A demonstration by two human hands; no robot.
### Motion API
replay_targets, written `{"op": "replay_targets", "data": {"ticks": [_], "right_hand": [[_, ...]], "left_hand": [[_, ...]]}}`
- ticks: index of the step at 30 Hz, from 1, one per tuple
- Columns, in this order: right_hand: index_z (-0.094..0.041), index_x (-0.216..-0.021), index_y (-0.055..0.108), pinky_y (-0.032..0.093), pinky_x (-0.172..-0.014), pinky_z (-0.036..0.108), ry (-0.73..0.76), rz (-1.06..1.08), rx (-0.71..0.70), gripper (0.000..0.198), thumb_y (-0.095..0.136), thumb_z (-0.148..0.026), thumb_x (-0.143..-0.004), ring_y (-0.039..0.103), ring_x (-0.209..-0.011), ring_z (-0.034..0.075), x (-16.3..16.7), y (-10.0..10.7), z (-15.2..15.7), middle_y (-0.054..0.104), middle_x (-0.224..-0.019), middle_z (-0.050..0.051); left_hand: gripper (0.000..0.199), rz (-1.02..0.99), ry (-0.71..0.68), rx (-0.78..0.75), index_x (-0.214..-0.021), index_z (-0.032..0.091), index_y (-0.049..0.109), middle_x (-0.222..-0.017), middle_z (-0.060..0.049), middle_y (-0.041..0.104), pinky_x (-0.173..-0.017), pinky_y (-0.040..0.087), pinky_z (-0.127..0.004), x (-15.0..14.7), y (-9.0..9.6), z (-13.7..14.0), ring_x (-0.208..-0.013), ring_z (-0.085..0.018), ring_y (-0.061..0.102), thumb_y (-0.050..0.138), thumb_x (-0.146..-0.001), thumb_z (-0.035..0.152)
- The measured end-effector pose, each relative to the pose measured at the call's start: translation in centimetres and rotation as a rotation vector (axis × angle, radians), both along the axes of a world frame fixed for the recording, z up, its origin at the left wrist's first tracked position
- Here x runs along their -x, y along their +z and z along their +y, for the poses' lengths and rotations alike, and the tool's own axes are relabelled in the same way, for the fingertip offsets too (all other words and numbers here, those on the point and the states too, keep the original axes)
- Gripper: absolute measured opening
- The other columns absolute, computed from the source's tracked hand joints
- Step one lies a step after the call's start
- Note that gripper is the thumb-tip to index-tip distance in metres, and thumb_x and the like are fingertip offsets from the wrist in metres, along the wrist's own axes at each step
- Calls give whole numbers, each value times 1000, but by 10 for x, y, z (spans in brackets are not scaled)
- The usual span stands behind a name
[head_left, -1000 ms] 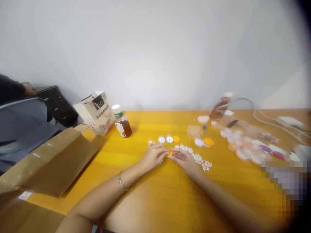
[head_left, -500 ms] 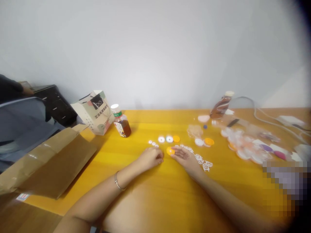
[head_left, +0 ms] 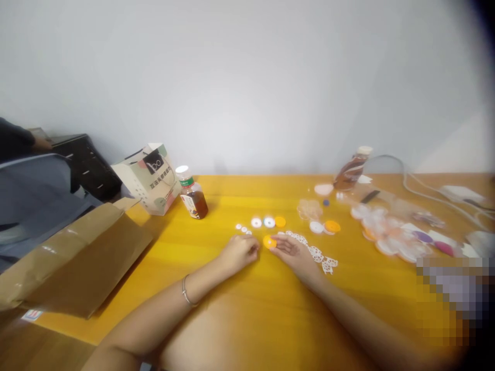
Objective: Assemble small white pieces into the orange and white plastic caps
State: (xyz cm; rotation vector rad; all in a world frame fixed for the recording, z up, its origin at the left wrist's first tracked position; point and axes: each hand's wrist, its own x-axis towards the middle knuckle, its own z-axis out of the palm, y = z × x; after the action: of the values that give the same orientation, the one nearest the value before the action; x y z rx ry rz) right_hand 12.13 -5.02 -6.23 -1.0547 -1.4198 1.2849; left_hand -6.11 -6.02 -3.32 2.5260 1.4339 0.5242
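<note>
My right hand (head_left: 293, 253) pinches a small orange disc (head_left: 269, 242) with a pale spot at its centre. Facing it, my left hand (head_left: 240, 252) is closed, its fingertips curled together; whatever they hold is too small to make out. Just beyond my hands, two white ring-like discs (head_left: 256, 222) and another orange disc (head_left: 280, 222) lie in a row. Several tiny white rounds (head_left: 244, 229) are scattered behind my left hand. A strip of white lacy cut-out pieces (head_left: 316, 253) runs behind and beside my right hand.
A brown paper bag (head_left: 77, 257), a printed gift bag (head_left: 149, 180) and a brown drink bottle (head_left: 195, 200) stand left. At right are a second bottle (head_left: 352, 170), a clear flower-shaped tray (head_left: 390, 237), an orange lid (head_left: 331, 226) and a white cable (head_left: 410, 188). Someone's sleeved arm (head_left: 17, 135) shows far left.
The orange disc in my right hand has shifted very slightly to the left and down. My left hand stays nearly still, and the things on the table keep their places.
</note>
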Motion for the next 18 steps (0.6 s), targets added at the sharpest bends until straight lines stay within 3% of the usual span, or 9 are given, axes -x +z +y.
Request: {"op": "replay_targets", "data": {"ticks": [3, 6, 10, 18], "right_hand": [[-20, -84, 61, 48, -83, 36, 15, 15, 4, 30, 70, -35, -61, 63, -83, 20, 0, 2, 0, 68, -87, 5], [-19, -85, 62, 48, -84, 36, 43, 28, 15, 30, 71, -34, -60, 63, -82, 20, 0, 3, 0, 68, -86, 5], [-19, -86, 61, 48, -84, 36, 84, 44, 23, 31, 71, -32, -59, 63, -82, 20, 0, 2, 0, 68, -86, 5], [-20, -85, 62, 48, -83, 36, 112, 61, 11, 31, 72, -34, -59, 63, -82, 20, 0, 5, -2, 68, -84, 5]], "left_hand": [[13, -209, -11, -78, -84, 17, 59, -80, -2, 63, -70, 42, -22, 0, 2, -1, -74, -12, 57, 48, -77, 16], [15, -286, -64, -179, -88, 18, 58, -82, -2, 63, -73, 41, -24, -2, 1, -3, -76, -12, 57, 45, -82, 19], [17, -250, -137, -278, -88, 17, 58, -80, -3, 63, -72, 40, -24, -4, -8, -2, -75, -12, 56, 42, -84, 20], [17, -41, -153, -501, -91, 20, 58, -82, -2, 63, -71, 33, -26, -1, -16, -1, -75, -10, 55, 42, -86, 21]]}}
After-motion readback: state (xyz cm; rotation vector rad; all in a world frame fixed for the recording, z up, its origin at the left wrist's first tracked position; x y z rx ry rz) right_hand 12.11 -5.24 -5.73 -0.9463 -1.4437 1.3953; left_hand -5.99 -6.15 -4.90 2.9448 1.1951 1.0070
